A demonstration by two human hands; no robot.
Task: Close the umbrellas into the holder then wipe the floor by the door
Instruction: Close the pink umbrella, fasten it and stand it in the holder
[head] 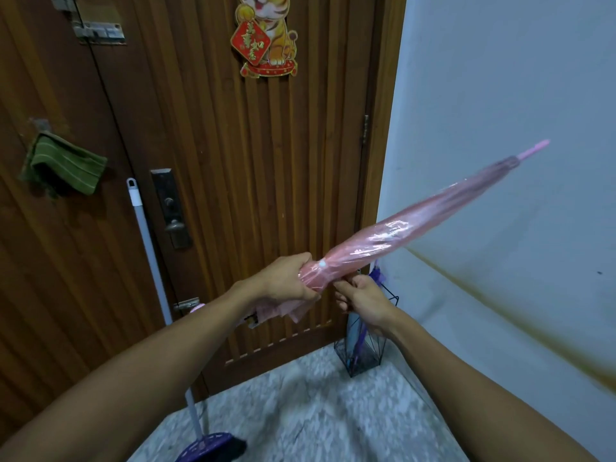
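A folded pink see-through umbrella (416, 221) slants up to the right, its tip near the white wall. My left hand (286, 278) is wrapped around its lower canopy. My right hand (363, 300) pinches the canopy's loose edge just right of that, fingers closed on it. The umbrella's handle is mostly hidden behind my left forearm. Below my right hand, a black wire umbrella holder (361, 351) stands on the floor in the corner by the door, with a purple umbrella (360, 345) inside it.
A brown slatted wooden door (233, 161) fills the view ahead. A mop (150, 248) leans on it at left, its purple head (206, 445) on the speckled floor (316, 411). A green cloth (66, 168) hangs at the left. The white wall (500, 95) is stained low down.
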